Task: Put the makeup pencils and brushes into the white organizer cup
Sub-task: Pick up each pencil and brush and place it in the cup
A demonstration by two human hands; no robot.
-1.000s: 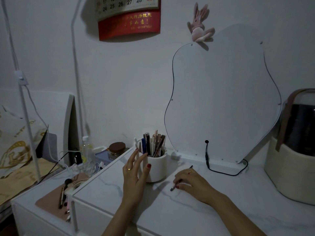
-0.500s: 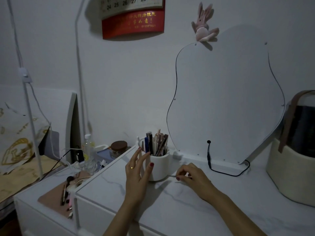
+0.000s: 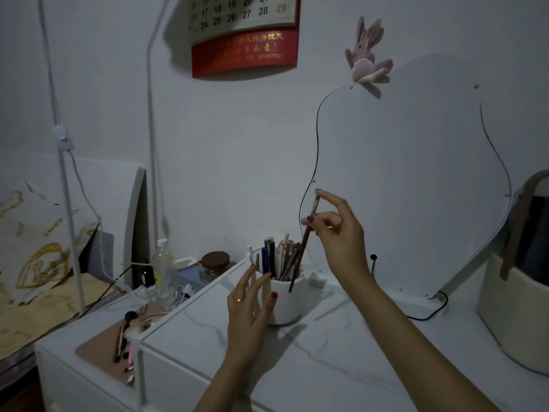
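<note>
The white organizer cup (image 3: 285,304) stands on the marble tabletop (image 3: 326,358), packed with several pencils and brushes (image 3: 280,258). My right hand (image 3: 335,233) is raised above the cup's right side and pinches a thin dark makeup brush (image 3: 306,233) near its upper end; the brush hangs almost upright, its lower tip in front of the cup's rim. My left hand (image 3: 248,304) rests against the cup's left side, fingers spread, holding nothing. More brushes and pencils (image 3: 123,337) lie on a pink mat on the lower side unit at left.
A wavy-edged mirror (image 3: 416,185) leans on the wall behind the cup, its black cable (image 3: 427,316) trailing on the tabletop. A cream basket (image 3: 517,316) stands at right. A brown-lidded jar (image 3: 214,264), a clear bottle (image 3: 162,263) and cables crowd the left side.
My right hand picked the brush off the tabletop and lifted it up over the cup. My left hand stayed beside the cup.
</note>
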